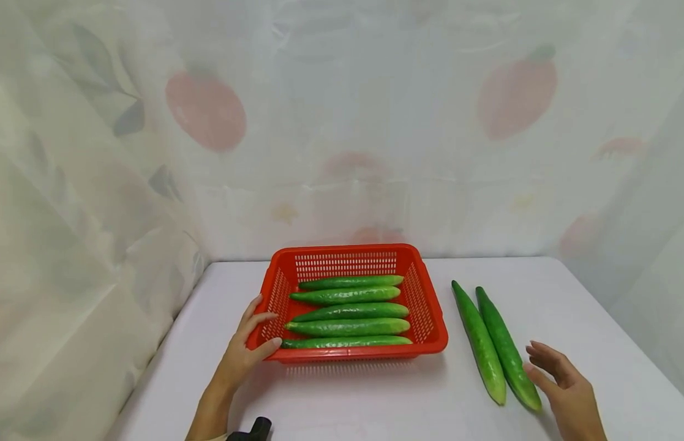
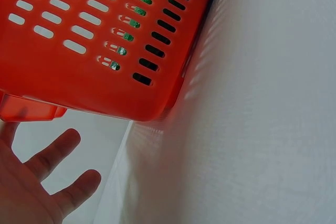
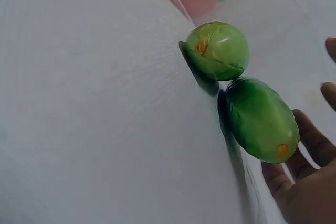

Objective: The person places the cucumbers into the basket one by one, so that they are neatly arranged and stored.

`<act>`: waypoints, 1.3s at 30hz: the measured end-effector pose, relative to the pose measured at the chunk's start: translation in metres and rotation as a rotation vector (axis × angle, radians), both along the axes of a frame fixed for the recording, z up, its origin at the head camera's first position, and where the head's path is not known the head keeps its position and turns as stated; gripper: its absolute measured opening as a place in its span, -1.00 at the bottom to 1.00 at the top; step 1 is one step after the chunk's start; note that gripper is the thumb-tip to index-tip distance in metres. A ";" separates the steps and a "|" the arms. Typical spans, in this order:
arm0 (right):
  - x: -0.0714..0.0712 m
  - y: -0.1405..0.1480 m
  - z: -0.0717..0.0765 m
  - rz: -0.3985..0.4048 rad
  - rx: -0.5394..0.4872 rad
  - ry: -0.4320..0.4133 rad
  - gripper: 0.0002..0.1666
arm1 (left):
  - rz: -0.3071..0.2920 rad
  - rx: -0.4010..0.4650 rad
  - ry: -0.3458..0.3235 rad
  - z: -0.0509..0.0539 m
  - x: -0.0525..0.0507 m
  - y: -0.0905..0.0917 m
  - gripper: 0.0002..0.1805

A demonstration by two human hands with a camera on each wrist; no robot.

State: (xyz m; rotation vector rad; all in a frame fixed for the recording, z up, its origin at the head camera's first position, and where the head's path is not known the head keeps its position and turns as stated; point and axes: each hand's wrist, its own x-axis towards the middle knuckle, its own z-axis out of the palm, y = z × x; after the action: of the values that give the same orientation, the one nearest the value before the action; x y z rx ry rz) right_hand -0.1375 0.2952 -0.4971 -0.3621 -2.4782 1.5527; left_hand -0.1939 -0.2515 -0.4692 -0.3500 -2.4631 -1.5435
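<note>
A red plastic basket point(image 1: 349, 353) with slotted walls holds several green cucumbers point(image 1: 347, 327) lying crosswise. My left hand point(image 1: 239, 355) grips its left front corner, thumb and a finger over the rim; in the left wrist view two fingers stretch out free below the basket's lip. To the right of the basket, two cucumbers lie side by side, slanting toward me: the left one point(image 1: 482, 349) and the right one point(image 1: 507, 349). My right hand point(image 1: 567, 389) is beside the right one's near end, fingers loosely bent and not closed round it. Whether it touches the cucumber I cannot tell.
The basket and cucumbers are on a white table point(image 1: 364, 404). A pale curtain with fruit prints point(image 1: 342, 122) hangs behind the table and along its sides. A black object point(image 1: 259, 427) shows near my left wrist at the bottom edge.
</note>
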 end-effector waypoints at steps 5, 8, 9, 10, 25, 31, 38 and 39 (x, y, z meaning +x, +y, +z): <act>-0.002 0.002 -0.006 0.051 0.062 -0.014 -0.19 | 0.000 0.000 0.003 0.000 -0.001 0.001 -0.52; -0.004 0.001 -0.010 0.087 0.117 -0.001 -0.17 | 0.001 -0.003 0.001 0.001 0.000 0.000 -0.53; -0.004 0.000 -0.012 0.093 0.136 0.007 -0.18 | 0.002 -0.006 0.000 0.001 0.000 0.000 -0.53; -0.004 0.000 -0.013 0.098 0.160 0.018 -0.18 | 0.004 -0.010 -0.001 0.001 0.000 0.000 -0.53; -0.004 -0.004 -0.021 -0.123 0.319 0.000 -0.38 | -0.009 0.019 -0.004 -0.001 -0.001 0.000 -0.53; -0.005 -0.005 -0.019 -0.216 0.332 -0.061 -0.41 | -0.012 0.017 -0.002 -0.001 -0.001 0.000 -0.52; -0.006 -0.002 -0.018 -0.268 0.280 -0.093 -0.37 | -0.011 0.007 -0.001 -0.001 -0.001 -0.001 -0.54; -0.006 -0.001 -0.017 -0.288 0.253 -0.098 -0.37 | -0.011 0.006 0.001 -0.001 -0.001 -0.001 -0.53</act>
State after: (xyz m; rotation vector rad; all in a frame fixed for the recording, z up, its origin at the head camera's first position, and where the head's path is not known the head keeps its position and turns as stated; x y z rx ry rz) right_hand -0.1430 0.2939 -0.5142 -0.7286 -2.5174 1.1218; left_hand -0.1949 -0.2521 -0.4698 -0.3641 -2.4598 -1.5539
